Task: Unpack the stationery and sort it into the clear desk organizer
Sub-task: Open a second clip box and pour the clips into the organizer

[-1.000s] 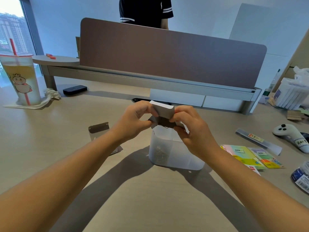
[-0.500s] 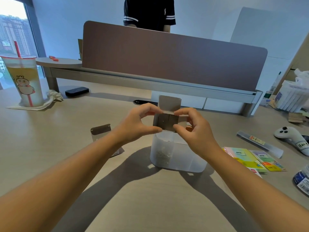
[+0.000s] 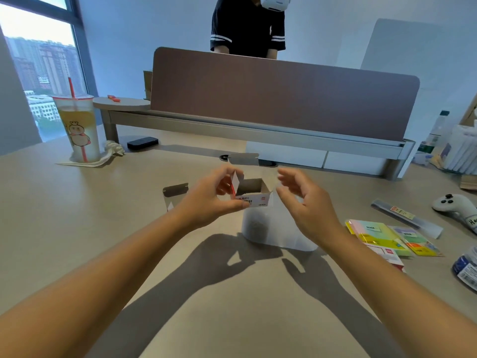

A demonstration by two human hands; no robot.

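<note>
My left hand point(image 3: 215, 196) pinches a small white cardboard box point(image 3: 255, 198) with red print. The box is held mouth up with its flaps open, and its inside looks empty. It hovers just above the clear desk organizer point(image 3: 268, 233), which stands on the desk under both hands. My right hand point(image 3: 305, 202) floats beside the box with its fingers spread and touches nothing. Packs of coloured sticky notes point(image 3: 379, 235) lie to the right of the organizer.
Another opened small box point(image 3: 174, 195) lies left of my left hand. A long clear packet point(image 3: 405, 219), a white controller point(image 3: 456, 209) and a wrapped roll point(image 3: 467, 267) sit at the right. A drink cup point(image 3: 78, 127) stands far left. A person stands behind the brown divider point(image 3: 281, 93).
The box has turned from tipped over the organizer to mouth up. My right hand has let go of it and drawn off to the right; the view has tilted upward.
</note>
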